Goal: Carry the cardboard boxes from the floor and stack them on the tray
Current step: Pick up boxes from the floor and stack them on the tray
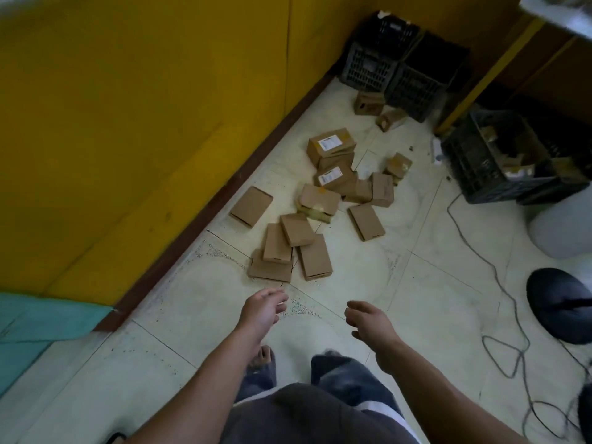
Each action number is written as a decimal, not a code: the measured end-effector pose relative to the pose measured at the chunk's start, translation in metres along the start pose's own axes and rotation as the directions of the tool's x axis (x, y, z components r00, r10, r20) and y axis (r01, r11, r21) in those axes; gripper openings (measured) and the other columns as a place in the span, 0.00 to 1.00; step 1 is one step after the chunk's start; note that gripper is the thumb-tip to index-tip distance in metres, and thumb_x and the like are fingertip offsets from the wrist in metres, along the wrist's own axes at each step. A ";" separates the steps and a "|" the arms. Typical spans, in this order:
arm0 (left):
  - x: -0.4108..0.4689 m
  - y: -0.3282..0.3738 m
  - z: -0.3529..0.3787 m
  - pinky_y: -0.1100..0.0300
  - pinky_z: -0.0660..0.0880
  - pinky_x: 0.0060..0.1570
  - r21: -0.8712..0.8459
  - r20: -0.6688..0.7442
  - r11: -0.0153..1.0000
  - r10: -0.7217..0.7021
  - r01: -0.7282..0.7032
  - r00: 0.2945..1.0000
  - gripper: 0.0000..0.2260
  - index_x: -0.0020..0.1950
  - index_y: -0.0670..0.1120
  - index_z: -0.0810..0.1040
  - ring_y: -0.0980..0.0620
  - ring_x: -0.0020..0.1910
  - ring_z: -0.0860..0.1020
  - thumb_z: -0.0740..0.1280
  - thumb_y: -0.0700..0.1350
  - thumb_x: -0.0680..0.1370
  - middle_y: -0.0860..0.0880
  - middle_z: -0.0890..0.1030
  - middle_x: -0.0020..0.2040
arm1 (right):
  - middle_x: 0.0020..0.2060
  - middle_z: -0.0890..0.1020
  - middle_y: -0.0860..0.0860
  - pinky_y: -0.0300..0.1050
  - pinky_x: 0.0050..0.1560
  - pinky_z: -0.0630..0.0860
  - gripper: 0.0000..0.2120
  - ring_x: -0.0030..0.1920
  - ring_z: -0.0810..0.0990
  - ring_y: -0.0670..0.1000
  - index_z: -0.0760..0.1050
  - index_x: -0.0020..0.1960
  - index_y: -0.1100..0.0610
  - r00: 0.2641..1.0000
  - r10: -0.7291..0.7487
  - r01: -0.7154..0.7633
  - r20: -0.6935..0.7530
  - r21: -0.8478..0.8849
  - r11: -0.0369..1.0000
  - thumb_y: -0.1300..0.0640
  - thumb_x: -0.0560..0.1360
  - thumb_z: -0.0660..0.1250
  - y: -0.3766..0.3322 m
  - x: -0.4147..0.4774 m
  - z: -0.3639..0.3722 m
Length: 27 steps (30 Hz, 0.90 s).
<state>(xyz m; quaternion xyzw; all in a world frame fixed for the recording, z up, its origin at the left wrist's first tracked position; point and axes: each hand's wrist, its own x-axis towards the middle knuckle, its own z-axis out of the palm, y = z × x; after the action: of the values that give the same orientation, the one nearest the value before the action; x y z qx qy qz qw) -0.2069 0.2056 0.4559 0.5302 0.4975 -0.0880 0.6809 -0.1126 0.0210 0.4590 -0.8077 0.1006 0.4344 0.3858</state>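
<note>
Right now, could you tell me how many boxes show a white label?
2, mid-floor: far labelled box, and near labelled box just before it; other labels may be hidden.

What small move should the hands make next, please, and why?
Probably lower both hands onto the nearest boxes. The left hand and right hand are open and hold nothing, hanging short of them. Those boxes lie flat on the floor just ahead of the fingers, loosely overlapped, so a few could likely be gathered together.
</note>
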 end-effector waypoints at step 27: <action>0.430 -0.005 0.129 0.52 0.74 0.61 -0.153 -0.177 0.928 -0.364 0.340 0.914 0.14 0.67 0.51 0.72 0.53 0.54 0.79 0.60 0.44 0.82 0.49 0.79 0.60 | 0.59 0.78 0.54 0.53 0.60 0.76 0.15 0.56 0.79 0.56 0.75 0.64 0.52 0.970 0.166 -0.093 0.180 -0.356 0.930 0.59 0.78 0.62 -0.076 0.530 -0.003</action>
<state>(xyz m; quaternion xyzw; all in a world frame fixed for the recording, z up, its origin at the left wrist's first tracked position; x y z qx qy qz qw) 0.0757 0.2744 0.1142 0.3966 0.6558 -0.1252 0.6300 0.2461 0.1617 0.0879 -0.8047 0.0357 0.5513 0.2171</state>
